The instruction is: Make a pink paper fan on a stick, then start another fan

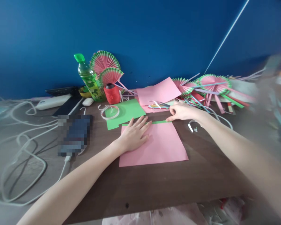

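A pink sheet of paper [154, 147] lies flat on the brown table, with a narrow green strip [162, 122] along its far edge. My left hand [135, 134] rests on the sheet's upper left part, fingers spread and pressing down. At the far right corner, my right hand [179, 111] has its fingers curled round a thin dark tool [165, 104], whose kind I cannot make out; its thumb touches the end of the green strip. A green sheet [128, 114] lies behind my left hand, with a roll of clear tape [110, 112] on it.
More pink paper [159, 92] lies at the back. Folded pink and green paper fans [105, 64] stand beside a green bottle [86, 76] and a red thread spool [112, 94]. On the left are a phone [76, 134] and white cables [37, 156]. Paper strips [215, 92] crowd the right.
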Motion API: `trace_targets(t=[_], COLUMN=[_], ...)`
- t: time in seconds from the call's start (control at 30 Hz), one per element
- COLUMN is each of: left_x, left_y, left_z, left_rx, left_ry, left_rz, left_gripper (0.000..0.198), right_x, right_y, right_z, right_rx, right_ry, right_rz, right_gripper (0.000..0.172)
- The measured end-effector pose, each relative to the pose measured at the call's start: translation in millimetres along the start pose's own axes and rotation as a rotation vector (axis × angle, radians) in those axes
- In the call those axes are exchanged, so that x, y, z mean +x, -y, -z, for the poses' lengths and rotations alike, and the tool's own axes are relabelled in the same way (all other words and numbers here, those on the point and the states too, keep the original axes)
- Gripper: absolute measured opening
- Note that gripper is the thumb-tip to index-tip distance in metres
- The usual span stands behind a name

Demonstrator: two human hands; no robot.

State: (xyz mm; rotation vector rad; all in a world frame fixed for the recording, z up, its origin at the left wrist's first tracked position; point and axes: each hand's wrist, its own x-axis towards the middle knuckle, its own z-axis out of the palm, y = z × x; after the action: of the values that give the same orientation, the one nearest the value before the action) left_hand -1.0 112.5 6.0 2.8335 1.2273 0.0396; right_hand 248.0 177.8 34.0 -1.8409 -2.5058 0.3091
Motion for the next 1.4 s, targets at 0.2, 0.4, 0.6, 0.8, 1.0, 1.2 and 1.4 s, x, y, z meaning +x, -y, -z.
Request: trace_targets(t=[0.2, 0.4, 0.6, 0.8, 1.0, 1.2, 1.4], left_x=[-3.5, -6.7, -8.0, -7.2, -3.6, -0.4, 4.0], left_y=[-4.2, -6.3, -5.3, 8.0, 16.5, 33.8, 55.3], left_z=[-0.4, 0.6, -2.3, 7.1, 11.8, 17.9, 20.9], left_rx=[-0.014, -0.065, -0.01, 0.031, -0.101, -0.286, -0.258], left_ry=[-0.013, -0.023, -0.17, -0.247, -0.263, -0.251, -0.217], left_rz=[0.093, 0.215, 0.299, 0.367, 0.32, 0.337, 0.327], left_gripper=[0.06, 0.062, 0.047, 0.025, 0.017, 0.013, 0.021], right_x=[-1.1, 3.8, 6.6, 3.4, 0.6, 0.6, 0.4], right_y=[1.4, -7.1, -11.8, -3.9, 5.4, 4.1, 15.0], right_z=[3.7, -3.0, -2.3, 4.1, 8.0, 9.7, 4.2], right_rx=[0.034, 0.083, 0.108, 0.338, 0.335, 0.433, 0.545], right_ry=[0.036, -0.005, 0.054, 0.082, 0.164, 0.107, -0.096], right_rz=[-0.012, 0.067, 0.062, 0.193, 0.185, 0.258, 0.193], right_gripper=[0.042, 0.038, 0.038, 0.014, 0.014, 0.012, 0.013])
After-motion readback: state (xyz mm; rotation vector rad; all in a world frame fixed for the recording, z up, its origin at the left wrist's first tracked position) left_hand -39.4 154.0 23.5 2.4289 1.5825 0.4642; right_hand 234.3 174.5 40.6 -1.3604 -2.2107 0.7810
